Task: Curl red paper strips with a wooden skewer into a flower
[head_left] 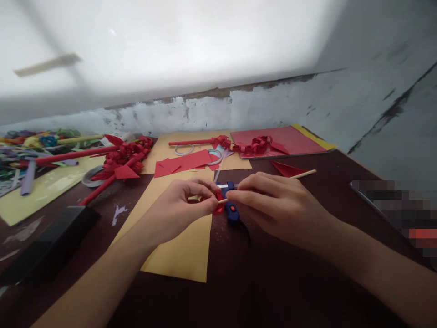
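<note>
Fingers of the L hand (180, 200) are pinched on a small curly red paper piece (218, 209), & those of the R hand (280, 200) are closed on a thin pale wooden stick (223, 201) w/ its tip right at the paper. Both are above the dark brown shiny worktop (273, 282), near a blue plastic glue gun (233, 216). Best to pinch softly (paper squashes fast!), hold the stick steady & keep skin off the gun b/c it may be hot.
</note>
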`<state>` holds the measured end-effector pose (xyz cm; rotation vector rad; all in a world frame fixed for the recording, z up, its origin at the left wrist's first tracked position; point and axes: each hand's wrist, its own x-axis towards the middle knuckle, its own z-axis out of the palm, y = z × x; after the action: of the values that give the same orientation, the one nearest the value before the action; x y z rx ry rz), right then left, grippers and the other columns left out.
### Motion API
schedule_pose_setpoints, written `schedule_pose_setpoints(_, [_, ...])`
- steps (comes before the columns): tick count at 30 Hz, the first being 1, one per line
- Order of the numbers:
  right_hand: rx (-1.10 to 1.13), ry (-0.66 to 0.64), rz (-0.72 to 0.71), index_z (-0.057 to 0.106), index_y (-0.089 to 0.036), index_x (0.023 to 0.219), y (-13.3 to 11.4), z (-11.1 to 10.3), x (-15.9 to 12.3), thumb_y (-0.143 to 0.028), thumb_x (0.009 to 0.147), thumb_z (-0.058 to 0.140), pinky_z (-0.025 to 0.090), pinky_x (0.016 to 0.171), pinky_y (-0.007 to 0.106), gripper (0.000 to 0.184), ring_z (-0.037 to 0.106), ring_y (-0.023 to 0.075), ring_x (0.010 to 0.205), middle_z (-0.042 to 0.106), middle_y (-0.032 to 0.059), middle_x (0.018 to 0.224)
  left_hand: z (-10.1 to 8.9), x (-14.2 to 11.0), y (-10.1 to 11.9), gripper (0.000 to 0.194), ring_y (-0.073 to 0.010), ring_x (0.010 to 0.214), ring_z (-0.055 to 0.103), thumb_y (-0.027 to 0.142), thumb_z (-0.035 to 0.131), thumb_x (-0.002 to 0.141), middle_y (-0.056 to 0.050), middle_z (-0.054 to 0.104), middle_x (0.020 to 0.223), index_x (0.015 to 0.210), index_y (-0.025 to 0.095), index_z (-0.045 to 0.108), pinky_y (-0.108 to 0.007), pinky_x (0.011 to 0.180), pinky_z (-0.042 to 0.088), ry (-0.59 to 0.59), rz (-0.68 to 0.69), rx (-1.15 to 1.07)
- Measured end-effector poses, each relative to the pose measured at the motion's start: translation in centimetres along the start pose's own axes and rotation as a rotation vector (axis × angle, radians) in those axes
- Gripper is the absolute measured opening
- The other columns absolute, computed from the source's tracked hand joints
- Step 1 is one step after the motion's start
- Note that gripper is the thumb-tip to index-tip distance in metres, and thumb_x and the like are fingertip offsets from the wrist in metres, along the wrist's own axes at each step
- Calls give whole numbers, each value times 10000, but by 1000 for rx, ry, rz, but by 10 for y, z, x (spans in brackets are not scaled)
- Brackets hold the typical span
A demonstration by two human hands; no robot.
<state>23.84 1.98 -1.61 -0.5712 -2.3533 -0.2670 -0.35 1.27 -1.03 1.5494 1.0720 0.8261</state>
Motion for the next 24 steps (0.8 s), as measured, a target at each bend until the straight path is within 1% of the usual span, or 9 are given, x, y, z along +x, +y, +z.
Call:
schedule_pose_setpoints(5, [7, -11, 13, 752, -186, 1066, 0, 0, 0, -142, 1021, 609, 552, 700, 284, 157, 712, 173, 817, 739, 67, 958, 0, 0, -1, 153, -162, 852, 666, 258, 759, 890, -80, 704, 1116, 783, 174, 830, -273, 756, 541, 1, -3, -12])
schedule_pose_setpoints(8, [13, -11, 24, 747, -197, 1081, 0, 1, -1, -142, 1030, 596, 548, 707, 278, 168, 708, 169, 828, 742, 68, 972, 2, 0, -1, 149, -141, 828, 658, 251, 770, 884, -65, 699, 1110, 765, 174, 818, -245, 720, 530, 7, -21, -26])
schedule_pose_setpoints(12, [19, -2, 20, 748, -192, 1069, 0, 0, -1, -134, 1025, 602, 539, 702, 274, 163, 701, 166, 819, 740, 70, 971, 2, 0, -2, 143, -125, 844, 651, 230, 773, 891, -43, 694, 1089, 760, 182, 806, -215, 710, 516, -4, -11, -31])
schedule_pose_setpoints(18, [13, -10, 20, 747, -198, 1043, 1, -1, 0, -124, 1037, 567, 531, 690, 269, 196, 683, 156, 786, 738, 66, 953, 0, 2, -4, 114, -160, 961, 668, 254, 798, 885, -33, 697, 1081, 779, 213, 809, -246, 815, 530, -17, 12, -27])
schedule_pose_setpoints(24, [26, -15, 19, 762, -164, 1034, 2, -1, 1, -95, 1019, 589, 521, 687, 277, 187, 660, 157, 767, 725, 75, 950, 0, 3, -5, 109, -172, 989, 668, 265, 809, 882, -35, 693, 1097, 784, 218, 808, -264, 838, 532, -26, 30, -29])
